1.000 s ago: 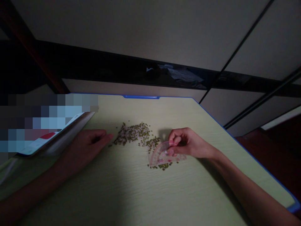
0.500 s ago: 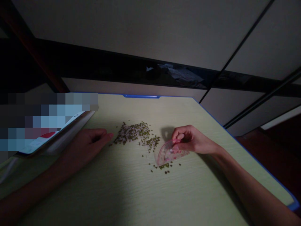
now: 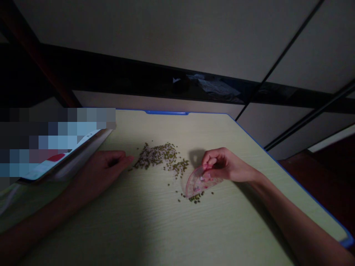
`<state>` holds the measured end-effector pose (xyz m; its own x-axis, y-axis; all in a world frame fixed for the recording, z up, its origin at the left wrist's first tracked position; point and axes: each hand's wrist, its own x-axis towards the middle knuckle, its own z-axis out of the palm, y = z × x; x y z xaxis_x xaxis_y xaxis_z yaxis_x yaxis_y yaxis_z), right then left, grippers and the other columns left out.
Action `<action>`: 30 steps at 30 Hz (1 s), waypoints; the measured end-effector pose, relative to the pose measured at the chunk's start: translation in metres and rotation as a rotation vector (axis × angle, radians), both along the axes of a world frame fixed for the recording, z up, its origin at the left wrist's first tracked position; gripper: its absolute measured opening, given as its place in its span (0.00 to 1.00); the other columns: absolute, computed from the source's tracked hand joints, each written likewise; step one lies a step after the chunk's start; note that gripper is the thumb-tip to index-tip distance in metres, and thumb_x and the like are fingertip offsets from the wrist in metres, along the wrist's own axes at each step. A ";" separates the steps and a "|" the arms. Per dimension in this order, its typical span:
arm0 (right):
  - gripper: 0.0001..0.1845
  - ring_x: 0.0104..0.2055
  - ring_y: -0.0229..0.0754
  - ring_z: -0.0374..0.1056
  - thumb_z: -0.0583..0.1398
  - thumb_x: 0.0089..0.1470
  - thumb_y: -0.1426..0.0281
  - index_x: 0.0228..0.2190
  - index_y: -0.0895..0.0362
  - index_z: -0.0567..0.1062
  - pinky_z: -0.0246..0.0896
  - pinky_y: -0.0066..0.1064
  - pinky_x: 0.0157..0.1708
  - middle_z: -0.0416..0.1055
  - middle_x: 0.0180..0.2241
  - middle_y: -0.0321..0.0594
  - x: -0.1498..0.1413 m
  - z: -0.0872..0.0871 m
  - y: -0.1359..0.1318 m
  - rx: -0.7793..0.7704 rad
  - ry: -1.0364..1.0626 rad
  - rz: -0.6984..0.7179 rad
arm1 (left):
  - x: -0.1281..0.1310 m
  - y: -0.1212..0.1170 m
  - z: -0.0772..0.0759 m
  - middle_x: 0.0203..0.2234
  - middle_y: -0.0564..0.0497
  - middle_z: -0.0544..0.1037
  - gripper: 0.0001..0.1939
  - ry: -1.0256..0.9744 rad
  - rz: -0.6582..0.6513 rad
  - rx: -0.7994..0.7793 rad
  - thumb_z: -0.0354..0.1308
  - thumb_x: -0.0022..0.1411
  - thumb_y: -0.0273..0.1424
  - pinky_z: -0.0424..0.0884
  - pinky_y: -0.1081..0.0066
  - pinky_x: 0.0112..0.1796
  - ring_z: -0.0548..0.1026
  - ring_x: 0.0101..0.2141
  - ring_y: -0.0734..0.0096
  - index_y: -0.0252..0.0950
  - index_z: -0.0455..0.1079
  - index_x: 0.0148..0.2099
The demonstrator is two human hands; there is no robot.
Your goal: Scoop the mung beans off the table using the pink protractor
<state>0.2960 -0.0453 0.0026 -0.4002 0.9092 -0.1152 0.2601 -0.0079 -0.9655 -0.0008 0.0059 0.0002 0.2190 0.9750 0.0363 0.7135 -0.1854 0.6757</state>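
A loose pile of small green beans mixed with pale grains [image 3: 156, 155] lies mid-table. My right hand [image 3: 223, 166] pinches a clear pinkish protractor [image 3: 195, 183] between thumb and fingers, tilted with its lower edge close to the table. Beside that edge is a small group of green beans [image 3: 195, 198], partly behind the plastic; a few stray ones lie around it. My left hand [image 3: 108, 166] rests on the table left of the pile, its fingers curled in and the thumb tip against the index finger. Nothing shows in it, and the thumb tip almost reaches the pile's left edge.
The pale wood-grain table [image 3: 166, 229] has a blue rim with a blue handle [image 3: 168, 113] at its far edge. To the left stands a lit screen [image 3: 41, 168], largely pixelated. Behind the table is a cabinet [image 3: 155, 33] with a dark open gap holding papers or cloth [image 3: 219, 88].
The protractor has shifted slightly toward me, and the small group of beans at its lower edge sits closer together. My left hand has stayed where it was.
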 end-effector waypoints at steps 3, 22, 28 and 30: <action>0.08 0.20 0.30 0.65 0.65 0.41 0.73 0.23 0.60 0.69 0.54 0.21 0.18 0.73 0.20 0.35 -0.001 0.000 0.000 0.002 -0.007 -0.005 | -0.002 0.001 -0.003 0.10 0.60 0.53 0.20 -0.018 -0.020 0.019 0.47 0.48 0.47 0.52 0.75 0.19 0.54 0.15 0.77 0.39 0.50 0.14; 0.08 0.16 0.31 0.60 0.62 0.39 0.72 0.23 0.59 0.66 0.52 0.23 0.16 0.69 0.16 0.36 -0.036 -0.004 -0.002 0.073 -0.050 -0.160 | 0.000 -0.001 0.000 0.11 0.60 0.52 0.20 0.007 -0.017 0.013 0.46 0.49 0.46 0.52 0.74 0.19 0.54 0.15 0.77 0.39 0.50 0.15; 0.07 0.16 0.30 0.59 0.61 0.40 0.73 0.23 0.59 0.66 0.50 0.23 0.15 0.70 0.18 0.38 -0.042 -0.004 -0.002 0.088 -0.041 -0.189 | -0.001 0.000 -0.001 0.11 0.60 0.53 0.20 0.004 -0.020 0.030 0.46 0.48 0.47 0.52 0.74 0.19 0.55 0.15 0.77 0.39 0.51 0.15; 0.07 0.16 0.30 0.59 0.61 0.40 0.72 0.23 0.59 0.66 0.50 0.23 0.15 0.70 0.17 0.37 -0.040 -0.004 -0.002 0.082 -0.050 -0.182 | -0.001 -0.001 -0.002 0.11 0.60 0.53 0.20 -0.006 -0.017 0.030 0.46 0.48 0.47 0.52 0.74 0.19 0.55 0.15 0.77 0.39 0.51 0.15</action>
<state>0.2562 -0.0474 -0.0014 -0.2244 0.9731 -0.0531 0.3090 0.0194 -0.9509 -0.0017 0.0053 -0.0014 0.2350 0.9697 0.0672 0.7058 -0.2178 0.6741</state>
